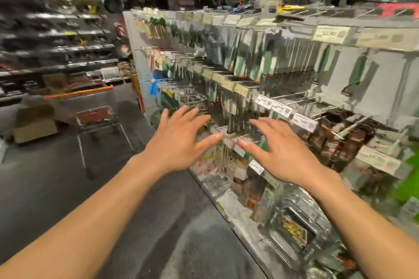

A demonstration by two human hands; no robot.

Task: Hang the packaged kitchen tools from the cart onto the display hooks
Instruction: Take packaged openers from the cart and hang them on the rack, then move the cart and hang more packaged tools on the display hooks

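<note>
Two hands raised, left hand [179,142] and right hand [285,154], fingers [180,116] spread, display hooks [292,97] motion-blurred, cart [97,115] beyond.

Dim indoor light, perhaps from overhead; heavy smeary blur throughout, wide-angle curvature at the edges.

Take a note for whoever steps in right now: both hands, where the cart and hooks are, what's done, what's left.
Left hand: open, fingers spread, holding nothing, in front of the display hooks.
Right hand: open, holding nothing, beside it.
Cart: down the aisle to the left, apart from both hands; contents too blurred to read.
Done: packaged tools hang on many hooks; a few hooks to the right look bare.
Left: probably fetch a package from the cart and hang it.
</note>
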